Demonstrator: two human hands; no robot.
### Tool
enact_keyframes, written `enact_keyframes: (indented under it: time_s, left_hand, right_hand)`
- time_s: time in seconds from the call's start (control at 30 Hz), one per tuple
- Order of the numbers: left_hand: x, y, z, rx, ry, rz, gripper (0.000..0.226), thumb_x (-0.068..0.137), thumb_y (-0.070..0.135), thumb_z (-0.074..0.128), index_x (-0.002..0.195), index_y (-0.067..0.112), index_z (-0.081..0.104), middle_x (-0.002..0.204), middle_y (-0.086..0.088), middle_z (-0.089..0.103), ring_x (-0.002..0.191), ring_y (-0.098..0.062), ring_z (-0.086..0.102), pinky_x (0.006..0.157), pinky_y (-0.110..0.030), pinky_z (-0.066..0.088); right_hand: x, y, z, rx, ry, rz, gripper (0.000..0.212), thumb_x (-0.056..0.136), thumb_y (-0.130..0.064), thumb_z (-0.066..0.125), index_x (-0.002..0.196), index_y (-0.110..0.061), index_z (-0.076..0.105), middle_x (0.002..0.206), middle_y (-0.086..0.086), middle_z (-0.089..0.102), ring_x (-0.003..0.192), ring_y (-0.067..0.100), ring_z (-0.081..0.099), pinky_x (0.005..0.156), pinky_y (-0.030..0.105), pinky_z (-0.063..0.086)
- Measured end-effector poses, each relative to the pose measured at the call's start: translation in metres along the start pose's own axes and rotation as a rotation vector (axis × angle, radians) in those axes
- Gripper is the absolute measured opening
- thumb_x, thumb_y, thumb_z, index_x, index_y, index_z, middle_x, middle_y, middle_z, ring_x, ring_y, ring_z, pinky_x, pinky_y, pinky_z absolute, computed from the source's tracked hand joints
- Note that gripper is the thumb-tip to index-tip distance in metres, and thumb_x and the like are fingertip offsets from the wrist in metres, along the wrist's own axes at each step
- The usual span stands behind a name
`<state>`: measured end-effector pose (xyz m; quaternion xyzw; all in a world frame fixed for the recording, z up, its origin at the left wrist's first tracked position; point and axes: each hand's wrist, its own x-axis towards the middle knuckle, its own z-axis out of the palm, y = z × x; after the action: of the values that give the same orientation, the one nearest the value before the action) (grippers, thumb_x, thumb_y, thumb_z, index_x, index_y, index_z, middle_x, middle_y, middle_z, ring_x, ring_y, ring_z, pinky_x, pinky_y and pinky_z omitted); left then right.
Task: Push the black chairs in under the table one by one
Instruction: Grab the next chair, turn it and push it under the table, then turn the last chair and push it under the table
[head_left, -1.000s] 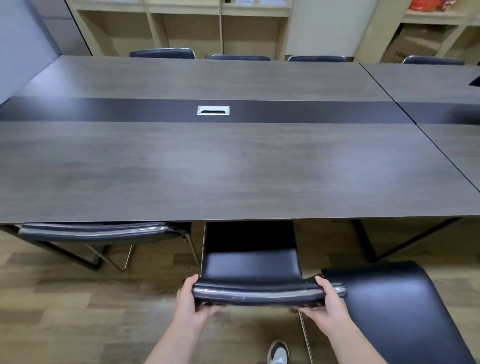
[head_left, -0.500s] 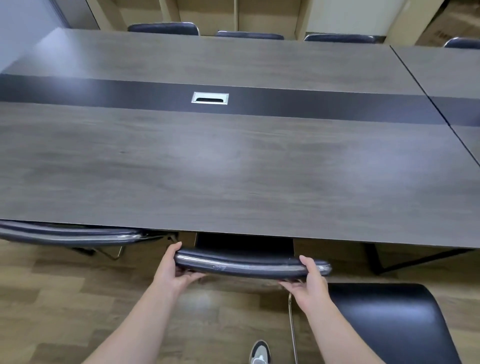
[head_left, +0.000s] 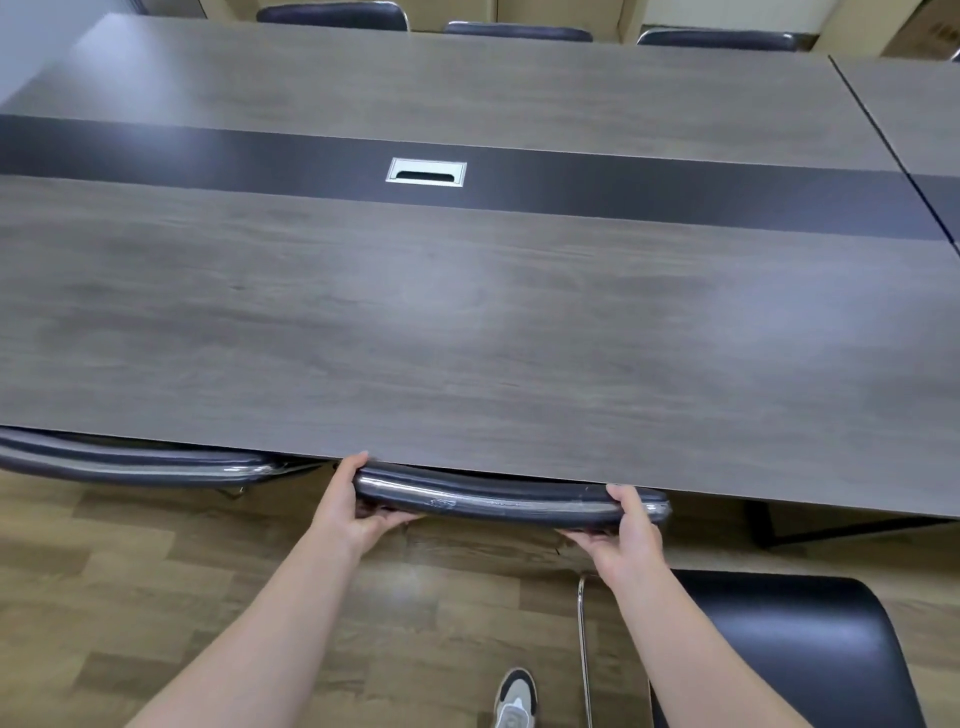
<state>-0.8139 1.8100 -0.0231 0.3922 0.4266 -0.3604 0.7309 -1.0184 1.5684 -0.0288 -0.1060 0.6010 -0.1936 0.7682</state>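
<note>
At the near edge of the table (head_left: 467, 322), the middle black chair (head_left: 511, 501) sits pushed in, only its backrest top showing. The left hand (head_left: 349, 506) clasps the backrest's left end, the right hand (head_left: 621, 538) its right end, the chair spanning between them. A second chair (head_left: 130, 465) is tucked in left; a third (head_left: 789, 649) stands out, right.

Middle chair (head_left: 511, 501) under table (head_left: 467, 332) edge, between tucked left chair (head_left: 130, 462) and pulled-out right chair (head_left: 789, 654).
</note>
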Motion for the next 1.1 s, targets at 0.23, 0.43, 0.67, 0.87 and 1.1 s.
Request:
enact_keyframes:
  time_s: [0.23, 0.43, 0.67, 0.87, 1.1]
  left_hand:
    - [-0.008, -0.006, 0.003, -0.006, 0.005, -0.001, 0.04, 0.086, 0.028, 0.079, 0.113, 0.011, 0.056, 0.138, -0.026, 0.05, 0.131, -0.053, 0.049, 0.093, -0.084, 0.039]
    - [-0.029, -0.017, 0.001, 0.065, 0.019, 0.051, 0.06, 0.09, 0.04, 0.074, 0.138, 0.018, 0.045, 0.155, -0.025, 0.04, 0.14, -0.052, 0.041, 0.104, -0.077, 0.037]
    - [-0.051, -0.05, -0.051, 0.258, -0.047, 0.079, 0.081, 0.089, 0.044, 0.073, 0.157, 0.029, 0.032, 0.157, -0.016, 0.045, 0.13, -0.045, 0.055, 0.096, -0.068, 0.05]
    - [-0.096, -0.109, -0.09, 0.524, -0.139, 0.014, 0.073, 0.093, 0.043, 0.069, 0.155, 0.024, 0.035, 0.151, -0.013, 0.051, 0.127, -0.043, 0.057, 0.099, -0.064, 0.05]
    - [-0.145, -0.186, -0.132, 0.796, -0.242, -0.068, 0.069, 0.091, 0.047, 0.07, 0.151, 0.027, 0.042, 0.146, -0.008, 0.058, 0.124, -0.037, 0.06, 0.085, -0.056, 0.056]
  right_hand:
    - [0.002, 0.0, -0.002, -0.012, -0.007, 0.02, 0.065, 0.083, -0.004, 0.076, 0.139, -0.019, 0.047, 0.136, 0.022, 0.053, 0.12, 0.049, 0.056, 0.07, 0.074, 0.055]
    - [-0.011, -0.001, -0.019, -0.074, -0.114, 0.056, 0.1, 0.063, -0.018, 0.092, 0.149, -0.028, 0.042, 0.156, 0.022, 0.042, 0.139, 0.051, 0.046, 0.07, 0.069, 0.057]
    - [-0.065, 0.001, -0.075, -0.094, -0.108, -0.039, 0.081, 0.093, -0.02, 0.074, 0.161, -0.028, 0.032, 0.17, 0.012, 0.027, 0.145, 0.044, 0.043, 0.092, 0.057, 0.055]
    - [-0.133, 0.02, -0.183, 0.026, -0.054, -0.192, 0.066, 0.1, -0.017, 0.065, 0.16, -0.019, 0.036, 0.166, 0.014, 0.033, 0.143, 0.042, 0.046, 0.102, 0.052, 0.051]
    - [-0.205, 0.036, -0.307, 0.118, 0.029, -0.35, 0.053, 0.102, -0.015, 0.062, 0.152, -0.013, 0.046, 0.143, 0.01, 0.055, 0.128, 0.037, 0.056, 0.102, 0.05, 0.051]
